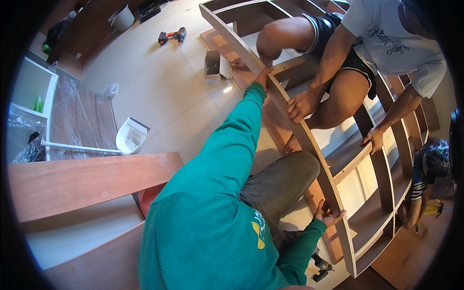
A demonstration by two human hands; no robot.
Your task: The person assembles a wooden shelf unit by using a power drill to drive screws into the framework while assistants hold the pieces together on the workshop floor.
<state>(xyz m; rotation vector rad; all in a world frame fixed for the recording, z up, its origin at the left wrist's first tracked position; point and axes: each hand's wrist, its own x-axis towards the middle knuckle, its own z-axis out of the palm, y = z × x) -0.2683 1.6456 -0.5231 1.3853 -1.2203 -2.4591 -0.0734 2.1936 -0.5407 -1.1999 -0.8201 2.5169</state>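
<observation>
A large wooden frame (321,162) with long boards and cross pieces stretches diagonally across the right half of the head view. My left hand (262,79), in a green sleeve, is closed round its near edge board toward the upper end. Farther down the same board, my right hand (329,215) grips it near the lower end, thumb and fingers on either side. Between and beyond my hands, a co-worker in a light T-shirt crouches inside the frame. That person's one hand (300,104) holds the edge board, and the other hand (373,140) rests on a cross piece.
Another person (431,164) bends at the far right. On the tiled floor lie a red-black cordless drill (172,36), an open cardboard box (215,66) and a white long-handled dustpan (131,136). Reddish boards (92,183) lie at left; another power drill (321,265) sits near the frame's lower end.
</observation>
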